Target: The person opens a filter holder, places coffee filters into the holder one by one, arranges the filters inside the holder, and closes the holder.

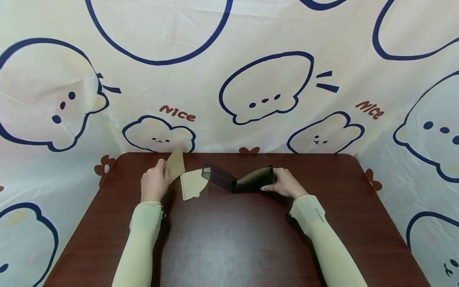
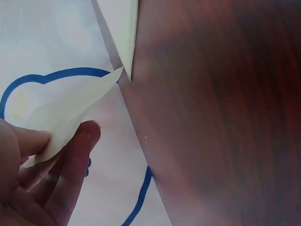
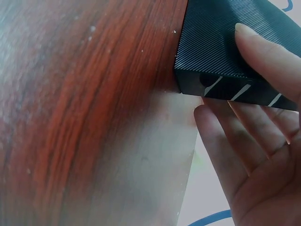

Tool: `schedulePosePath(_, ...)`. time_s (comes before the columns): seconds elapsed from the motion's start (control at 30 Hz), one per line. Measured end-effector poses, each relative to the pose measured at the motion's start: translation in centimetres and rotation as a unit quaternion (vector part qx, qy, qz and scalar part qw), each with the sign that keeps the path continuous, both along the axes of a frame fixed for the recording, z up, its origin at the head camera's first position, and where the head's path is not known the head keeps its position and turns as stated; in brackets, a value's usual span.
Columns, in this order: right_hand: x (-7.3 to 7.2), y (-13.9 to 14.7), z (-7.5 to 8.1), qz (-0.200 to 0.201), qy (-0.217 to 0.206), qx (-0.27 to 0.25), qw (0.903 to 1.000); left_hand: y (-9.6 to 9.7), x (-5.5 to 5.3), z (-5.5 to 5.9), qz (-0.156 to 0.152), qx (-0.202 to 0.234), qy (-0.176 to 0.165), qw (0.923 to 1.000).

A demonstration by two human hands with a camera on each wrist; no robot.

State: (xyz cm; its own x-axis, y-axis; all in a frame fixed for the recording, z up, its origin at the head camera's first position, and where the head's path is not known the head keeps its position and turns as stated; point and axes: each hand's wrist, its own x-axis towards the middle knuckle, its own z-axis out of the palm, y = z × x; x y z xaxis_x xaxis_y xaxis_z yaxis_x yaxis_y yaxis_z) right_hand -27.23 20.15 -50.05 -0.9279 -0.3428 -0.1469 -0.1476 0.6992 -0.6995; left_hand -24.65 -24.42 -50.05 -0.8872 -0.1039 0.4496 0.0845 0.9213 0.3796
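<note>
My left hand point(image 1: 154, 181) pinches a cream paper coffee filter point(image 2: 70, 110) between thumb and fingers, and its crimped edge shows near the fingertips. Beside it on the table lies a second fan-shaped coffee filter point(image 1: 192, 185), whose pointed corner meets the held one in the left wrist view. To the right, a black ridged box point(image 3: 211, 52) has its clear, smoky lid point(image 1: 219, 177) swung out to the left. My right hand point(image 1: 287, 184) grips this box by its right end, thumb on the ridged face, fingers underneath. An olive-toned curved sheet point(image 1: 256, 177) shows inside the box.
All of this is near the far edge of a dark brown wooden table point(image 1: 222, 239). Right behind that edge hangs a white cloth point(image 1: 201, 87) with blue cartoon outlines, which also covers both sides.
</note>
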Motion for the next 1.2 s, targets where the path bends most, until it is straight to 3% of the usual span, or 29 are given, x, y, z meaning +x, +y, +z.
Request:
schedulePosePath(0.2,-0.1,0.1,0.0,0.000,-0.002,0.001,1.0000,0.8,-0.2,0.9,0.000,0.003,0.029,0.9996)
schedulePosePath(0.43,-0.2,0.1,-0.1,0.002,0.001,0.001,1.0000,2.4,-0.2,3.2,-0.015,0.033,0.107,0.9936)
schedulePosePath(0.57,-0.2,0.1,-0.2,0.004,0.003,-0.003,1.0000,3.8,0.0,4.8,-0.038,0.065,0.146,0.9865)
schedulePosePath(0.73,-0.2,0.1,-0.2,0.004,0.006,-0.001,1.0000,6.2,0.3,6.8,-0.093,0.078,0.168,0.9784)
schedulePosePath(0.97,-0.3,0.2,-0.1,0.001,0.010,0.006,0.9999,9.4,0.5,8.1,-0.188,0.093,0.155,0.9654)
schedulePosePath(1.2,-0.2,0.1,0.1,0.004,0.005,0.008,0.9999,11.9,0.4,8.0,-0.262,0.134,0.104,0.9501)
